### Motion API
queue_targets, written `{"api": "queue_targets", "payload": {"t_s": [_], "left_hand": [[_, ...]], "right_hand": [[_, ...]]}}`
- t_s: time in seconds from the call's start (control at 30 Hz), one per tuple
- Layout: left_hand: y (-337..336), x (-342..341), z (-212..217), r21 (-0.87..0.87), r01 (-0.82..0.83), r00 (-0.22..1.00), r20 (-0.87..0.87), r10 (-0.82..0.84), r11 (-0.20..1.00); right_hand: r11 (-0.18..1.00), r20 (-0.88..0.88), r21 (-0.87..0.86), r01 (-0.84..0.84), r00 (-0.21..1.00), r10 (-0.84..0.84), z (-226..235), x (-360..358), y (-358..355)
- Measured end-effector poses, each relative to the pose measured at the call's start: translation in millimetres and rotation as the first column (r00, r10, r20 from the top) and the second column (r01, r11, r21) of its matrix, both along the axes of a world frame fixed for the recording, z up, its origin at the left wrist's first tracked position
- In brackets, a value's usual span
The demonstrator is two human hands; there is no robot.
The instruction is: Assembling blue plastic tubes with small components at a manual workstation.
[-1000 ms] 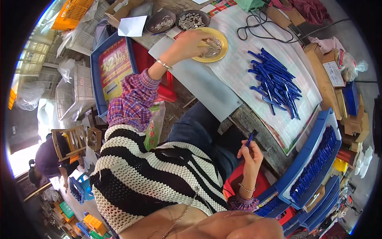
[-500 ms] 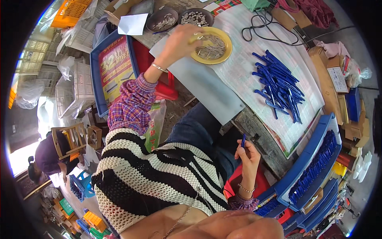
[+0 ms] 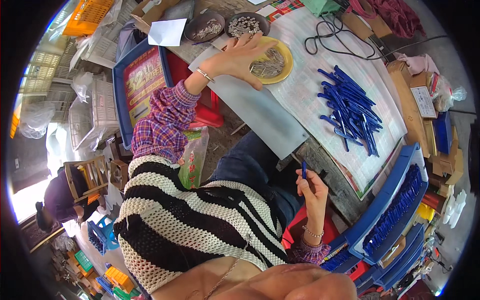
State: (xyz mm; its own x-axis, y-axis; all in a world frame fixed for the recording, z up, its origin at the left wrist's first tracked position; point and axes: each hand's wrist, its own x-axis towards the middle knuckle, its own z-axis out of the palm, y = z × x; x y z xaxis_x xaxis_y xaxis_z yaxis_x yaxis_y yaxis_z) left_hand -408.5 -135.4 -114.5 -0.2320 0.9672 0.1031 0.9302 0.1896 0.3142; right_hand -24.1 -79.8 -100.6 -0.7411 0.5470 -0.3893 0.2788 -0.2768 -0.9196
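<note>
My left hand (image 3: 234, 62) is spread with its fingers apart at the left rim of a yellow bowl (image 3: 287, 69); nothing shows in it. Thin silvery pins (image 3: 270, 63) lie heaped in that bowl. Over by the near table edge, my right hand (image 3: 315, 194) pinches a slim blue pen-like stick (image 3: 304, 169) between thumb and fingers, pointing upward. A loose pile of similar blue sticks, some with clips (image 3: 350, 107), rests on the white sheet (image 3: 300, 95) to the right of the bowl.
Two dark bowls (image 3: 204, 29) with small metal parts stand beyond the yellow one. A black cable (image 3: 325, 42) loops across the far table. Blue trays (image 3: 357, 245) of blue sticks sit at right; a blue crate (image 3: 120, 95) is at left. Another person (image 3: 62, 192) bends over at far left.
My left hand has opened from a closed grasp at the bowl, fingers spreading and shifting slightly nearer. My right hand stays almost in place, its stick raised slightly.
</note>
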Motion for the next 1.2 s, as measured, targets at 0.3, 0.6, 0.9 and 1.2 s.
{"api": "queue_targets", "payload": {"t_s": [0.3,0.6,0.9,1.2], "left_hand": [[12,9,4,-0.098,-0.029,0.995,-0.100,0.020,0.995],[19,8,9,-0.141,0.026,0.998,-0.058,-0.034,0.990],[17,13,17,-0.152,0.009,0.999,-0.039,-0.015,0.988],[24,22,15,-0.156,0.035,0.999,0.032,-0.030,0.987]], "right_hand": [[0.999,0.002,-0.016,-0.036,0.999,0.036,-3,11,2],[0.999,0.028,-0.015,0.052,0.998,-0.051,-9,19,-3],[0.997,0.025,-0.059,0.044,0.999,-0.043,-13,17,-6],[0.998,0.036,-0.042,0.043,0.998,-0.042,-19,21,-6]]}}
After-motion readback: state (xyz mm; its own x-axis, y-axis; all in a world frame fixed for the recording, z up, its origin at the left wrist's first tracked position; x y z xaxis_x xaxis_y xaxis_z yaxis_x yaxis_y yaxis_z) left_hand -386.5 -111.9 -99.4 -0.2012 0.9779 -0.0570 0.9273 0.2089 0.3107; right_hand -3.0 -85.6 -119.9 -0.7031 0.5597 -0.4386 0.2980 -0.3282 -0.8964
